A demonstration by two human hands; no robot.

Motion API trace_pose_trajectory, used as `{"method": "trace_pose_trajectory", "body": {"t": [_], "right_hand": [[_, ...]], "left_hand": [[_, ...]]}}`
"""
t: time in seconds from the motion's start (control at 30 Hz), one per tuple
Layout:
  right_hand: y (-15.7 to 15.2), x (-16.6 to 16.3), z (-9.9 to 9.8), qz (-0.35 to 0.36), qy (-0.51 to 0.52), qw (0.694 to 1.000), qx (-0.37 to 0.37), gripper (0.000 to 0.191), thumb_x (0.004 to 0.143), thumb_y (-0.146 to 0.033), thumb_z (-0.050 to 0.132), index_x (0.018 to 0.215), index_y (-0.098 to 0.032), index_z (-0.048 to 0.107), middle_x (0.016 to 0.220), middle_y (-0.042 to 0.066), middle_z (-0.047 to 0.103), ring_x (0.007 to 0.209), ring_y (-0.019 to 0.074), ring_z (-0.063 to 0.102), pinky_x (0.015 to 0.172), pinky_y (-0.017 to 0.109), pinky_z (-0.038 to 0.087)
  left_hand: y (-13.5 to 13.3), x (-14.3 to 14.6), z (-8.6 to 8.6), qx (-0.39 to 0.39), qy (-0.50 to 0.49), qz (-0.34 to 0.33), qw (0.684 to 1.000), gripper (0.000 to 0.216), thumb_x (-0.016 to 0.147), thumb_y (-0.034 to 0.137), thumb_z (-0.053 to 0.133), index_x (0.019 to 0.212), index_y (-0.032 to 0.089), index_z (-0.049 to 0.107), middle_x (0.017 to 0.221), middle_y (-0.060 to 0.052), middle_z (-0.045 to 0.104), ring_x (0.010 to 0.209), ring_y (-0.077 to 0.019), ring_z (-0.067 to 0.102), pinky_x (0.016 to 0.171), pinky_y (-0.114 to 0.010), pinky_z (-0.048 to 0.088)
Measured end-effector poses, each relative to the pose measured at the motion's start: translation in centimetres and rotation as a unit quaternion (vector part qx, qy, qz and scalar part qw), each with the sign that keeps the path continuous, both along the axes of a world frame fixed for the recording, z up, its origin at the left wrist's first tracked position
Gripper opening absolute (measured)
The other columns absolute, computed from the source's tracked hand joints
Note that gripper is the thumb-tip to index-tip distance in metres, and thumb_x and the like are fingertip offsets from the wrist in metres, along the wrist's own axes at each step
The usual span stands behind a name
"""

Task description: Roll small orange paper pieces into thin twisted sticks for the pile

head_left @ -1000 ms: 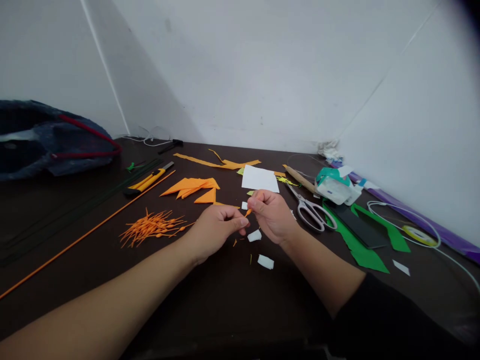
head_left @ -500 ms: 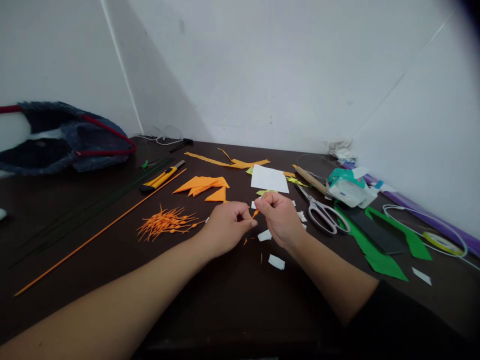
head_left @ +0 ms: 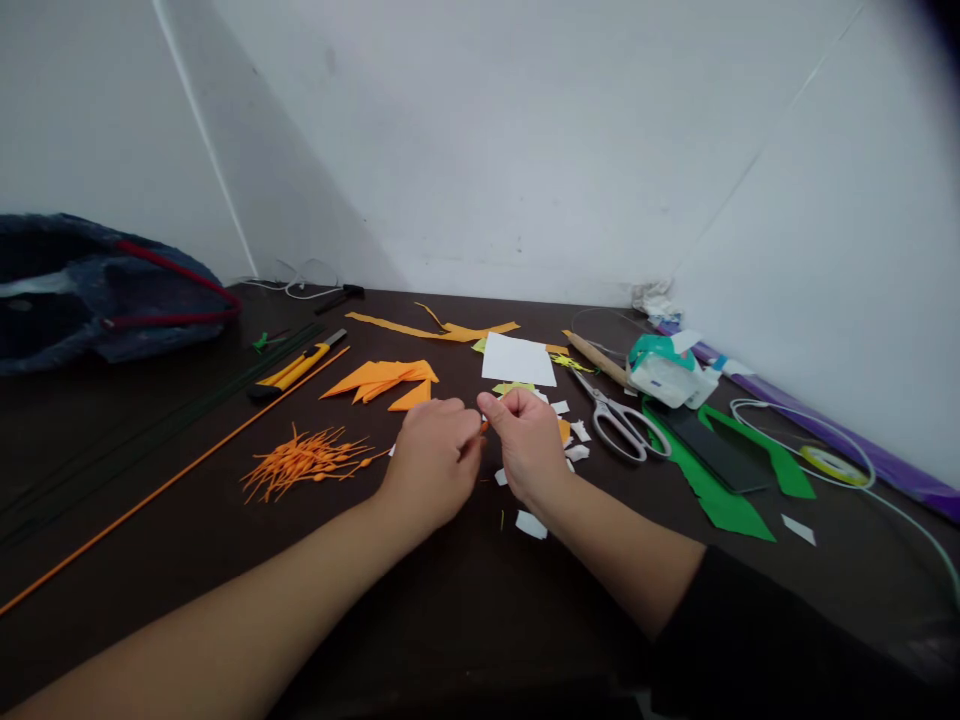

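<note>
Orange twist point(head_left: 484, 427) pinched between the two hands, just above the dark counter point(head_left: 465, 625).
Only a sliver of it shows: the right hand point(head_left: 531, 445) has thumb and forefinger pressed together on it, and the left hand point(head_left: 435, 455) has its fingers curled in and clamped on the other side, their tips mostly hidden. Near the left hand lies a loose pile of thin orange strands point(head_left: 304, 464); beyond are folded orange paper point(head_left: 379, 376) and a yellow-and-black utility knife point(head_left: 294, 372), a long orange stick point(head_left: 225, 441) slanting beside it. Past the hands lies a white sheet point(head_left: 519, 360); small white scraps point(head_left: 531, 524) surround the right hand. Grey-handled scissors point(head_left: 603, 401) rest farther right, near green paper point(head_left: 727, 505).
</note>
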State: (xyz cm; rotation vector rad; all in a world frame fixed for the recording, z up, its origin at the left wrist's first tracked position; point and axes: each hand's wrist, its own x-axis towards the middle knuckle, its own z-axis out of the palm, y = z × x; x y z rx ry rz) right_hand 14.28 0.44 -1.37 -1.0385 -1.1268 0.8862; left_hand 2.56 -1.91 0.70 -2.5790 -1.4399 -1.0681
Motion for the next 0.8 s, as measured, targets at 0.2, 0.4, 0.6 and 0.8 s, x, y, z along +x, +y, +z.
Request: {"method": "trace_pose_trajectory", "body": {"t": [0.2, 0.4, 0.6, 0.8], "right_hand": [[-0.4, -0.3, 0.1, 0.002, 0.03, 0.999, -0.038, 0.038, 0.065, -0.039, 0.065, 0.052, -0.02, 0.034, 0.048, -0.008, 0.033, 0.046, 0.0082, 0.027, 0.045, 0.023, 0.025], [-0.5, 0.5, 0.5, 0.057, -0.004, 0.998, -0.003, 0.036, 0.066, -0.036, 0.066, 0.053, -0.019, 0.037, 0.05, -0.008, 0.032, 0.047, 0.0077, 0.029, 0.047, 0.023, 0.027], [-0.6, 0.5, 0.2, 0.213, 0.08, 0.973, -0.044, 0.031, 0.07, -0.037, 0.064, 0.062, -0.021, 0.038, 0.042, -0.009, 0.044, 0.037, 0.0082, 0.041, 0.042, 0.023, 0.031], [-0.9, 0.7, 0.3, 0.249, 0.118, 0.96, -0.049, 0.03, 0.071, -0.035, 0.064, 0.063, -0.022, 0.038, 0.042, -0.01, 0.043, 0.033, 0.0071, 0.04, 0.037, 0.022, 0.029]], "left_hand": [[-0.3, -0.4, -0.2, 0.107, 0.095, -0.001, 0.99, 0.019, 0.076, 0.011, 0.043, 0.061, 0.018, 0.052, 0.064, 0.0, 0.05, 0.067, -0.0158, 0.045, 0.088, -0.042, 0.032], [0.8, -2.5, 0.9, -0.27, -0.161, -0.11, 0.943, 0.022, 0.074, 0.04, 0.056, 0.075, 0.018, 0.057, 0.074, -0.002, 0.057, 0.069, -0.0169, 0.051, 0.065, -0.03, 0.041], [0.7, -1.7, 0.5, -0.46, -0.375, -0.216, 0.775, 0.035, 0.083, 0.041, 0.046, 0.073, 0.013, 0.065, 0.077, -0.008, 0.064, 0.078, -0.0191, 0.055, 0.077, -0.034, 0.041], [0.4, -0.9, -0.2, -0.502, -0.439, -0.216, 0.713, 0.028, 0.08, 0.036, 0.053, 0.07, 0.014, 0.065, 0.074, -0.007, 0.063, 0.074, -0.0162, 0.055, 0.077, -0.033, 0.042]]}}
